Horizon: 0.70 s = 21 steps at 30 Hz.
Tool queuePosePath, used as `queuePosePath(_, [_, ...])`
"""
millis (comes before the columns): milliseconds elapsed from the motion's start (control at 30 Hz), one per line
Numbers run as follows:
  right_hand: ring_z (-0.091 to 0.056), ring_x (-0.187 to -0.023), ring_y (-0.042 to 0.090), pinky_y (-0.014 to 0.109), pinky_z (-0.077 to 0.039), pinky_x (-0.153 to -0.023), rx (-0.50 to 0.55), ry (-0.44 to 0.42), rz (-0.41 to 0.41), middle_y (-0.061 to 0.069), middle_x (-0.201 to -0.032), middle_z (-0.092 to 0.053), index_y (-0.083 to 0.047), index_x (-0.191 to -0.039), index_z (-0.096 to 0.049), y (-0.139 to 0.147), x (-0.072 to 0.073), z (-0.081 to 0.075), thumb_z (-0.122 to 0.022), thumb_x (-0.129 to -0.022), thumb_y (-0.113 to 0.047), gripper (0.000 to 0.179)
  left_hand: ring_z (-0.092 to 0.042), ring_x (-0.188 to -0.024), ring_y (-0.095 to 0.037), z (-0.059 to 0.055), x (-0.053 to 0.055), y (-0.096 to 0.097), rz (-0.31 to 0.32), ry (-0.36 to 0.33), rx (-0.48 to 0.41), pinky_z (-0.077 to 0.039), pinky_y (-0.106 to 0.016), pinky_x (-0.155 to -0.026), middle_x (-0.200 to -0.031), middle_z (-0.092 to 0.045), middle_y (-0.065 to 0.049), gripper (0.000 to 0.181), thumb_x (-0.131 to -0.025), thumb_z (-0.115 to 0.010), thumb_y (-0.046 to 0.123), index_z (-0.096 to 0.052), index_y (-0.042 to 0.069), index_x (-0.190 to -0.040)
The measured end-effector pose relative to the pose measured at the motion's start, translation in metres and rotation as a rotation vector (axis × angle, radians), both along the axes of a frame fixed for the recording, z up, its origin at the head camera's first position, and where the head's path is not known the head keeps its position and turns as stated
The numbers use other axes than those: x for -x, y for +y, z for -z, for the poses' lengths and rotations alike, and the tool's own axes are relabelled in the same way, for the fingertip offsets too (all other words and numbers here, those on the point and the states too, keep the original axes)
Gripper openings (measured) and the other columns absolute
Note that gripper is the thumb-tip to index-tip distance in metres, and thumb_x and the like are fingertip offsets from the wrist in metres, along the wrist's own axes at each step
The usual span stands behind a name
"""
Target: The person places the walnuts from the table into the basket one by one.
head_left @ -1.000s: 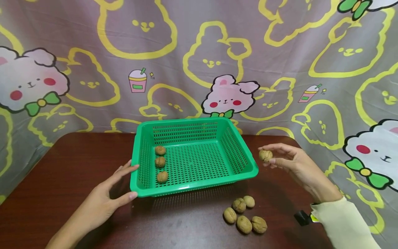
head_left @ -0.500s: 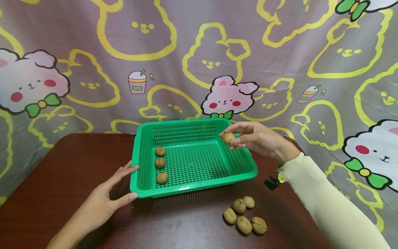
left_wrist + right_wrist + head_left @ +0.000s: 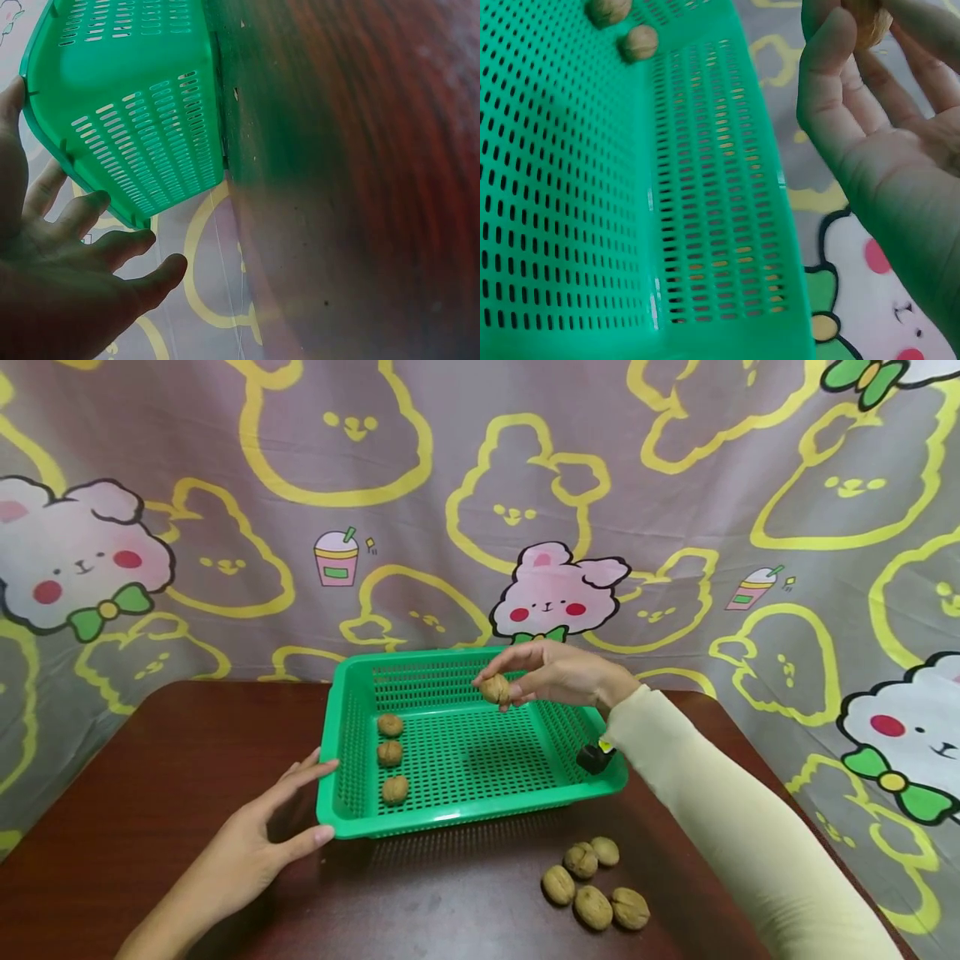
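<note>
A green plastic basket [image 3: 450,818] with slotted walls stands on the table, and 3 walnuts, among them a middle walnut [image 3: 389,753], lie in a row along its left side. My left hand [image 3: 251,835] touches the basket's left rim with thumb and fingertips, its fingers fairly straight. In the left wrist view the hand [image 3: 67,247] lies beside the slotted end wall. Above the basket's back right part, my right hand [image 3: 558,672] pinches a walnut [image 3: 494,688] between thumb and fingers. The right wrist view shows that walnut [image 3: 870,21] partly hidden by the fingers.
Several walnuts [image 3: 592,907] lie in a loose cluster on the dark wooden table [image 3: 450,902], in front of the basket's right end. A patterned cloth [image 3: 420,510] hangs behind the table. A black device [image 3: 594,758] sits at the right cuff.
My right hand has carried the walnut leftward from beside the basket's right end to over its inside. The left hand stays at the rim, and the other walnuts stay put.
</note>
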State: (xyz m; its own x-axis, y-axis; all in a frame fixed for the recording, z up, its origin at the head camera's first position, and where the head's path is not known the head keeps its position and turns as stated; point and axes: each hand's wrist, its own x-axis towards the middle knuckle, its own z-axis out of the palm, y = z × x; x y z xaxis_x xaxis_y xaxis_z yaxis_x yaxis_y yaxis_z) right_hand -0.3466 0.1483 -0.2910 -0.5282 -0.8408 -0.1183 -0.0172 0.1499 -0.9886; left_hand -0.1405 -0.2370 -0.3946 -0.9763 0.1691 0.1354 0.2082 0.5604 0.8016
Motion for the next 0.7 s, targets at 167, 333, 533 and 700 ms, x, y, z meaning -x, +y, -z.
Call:
queuePosePath(167, [-0.069, -0.108, 0.034, 0.048, -0.060, -0.098, -0.049, -0.018, -0.085, 0.018, -0.141, -0.064, -0.011, -0.120, -0.076, -0.024, 0.014, 0.013, -0.063, -0.099, 0.006, 0.030, -0.016, -0.160, -0.050, -0.001, -0.001, 0.000, -0.001, -0.002, -0.004, -0.023, -0.084, -0.109, -0.173, -0.029, -0.003, 0.069, -0.093, -0.081, 0.034, -0.048, 0.042, -0.153])
queuePosePath(333, [-0.072, -0.105, 0.031, 0.060, -0.054, -0.105, -0.143, -0.060, -0.162, 0.019, -0.145, -0.060, -0.009, -0.119, -0.077, -0.046, 0.019, 0.031, -0.065, -0.097, 0.006, 0.029, -0.015, -0.160, -0.050, -0.002, -0.001, 0.001, 0.001, -0.001, -0.017, -0.022, -0.085, -0.109, -0.173, -0.029, -0.004, 0.069, -0.092, -0.081, 0.034, -0.049, 0.042, -0.153])
queuePosePath(533, [-0.074, -0.106, 0.035, 0.064, -0.050, -0.109, -0.240, -0.081, -0.223, 0.014, -0.145, -0.062, -0.003, -0.121, -0.074, -0.065, 0.020, 0.052, -0.065, -0.098, 0.005, 0.026, -0.015, -0.160, -0.051, -0.002, -0.002, 0.001, -0.002, 0.003, -0.020, -0.022, -0.085, -0.109, -0.173, -0.029, -0.004, 0.069, -0.092, -0.082, 0.034, -0.049, 0.042, -0.152])
queuePosePath(700, [-0.076, -0.100, 0.031, 0.050, -0.060, -0.095, -0.304, -0.106, -0.251, 0.015, -0.144, -0.063, 0.001, -0.123, -0.073, -0.076, 0.018, 0.065, -0.066, -0.097, 0.005, 0.027, -0.016, -0.159, -0.052, -0.002, -0.003, 0.002, 0.003, 0.021, -0.013, -0.022, -0.086, -0.109, -0.173, -0.030, -0.003, 0.069, -0.092, -0.082, 0.033, -0.049, 0.042, -0.153])
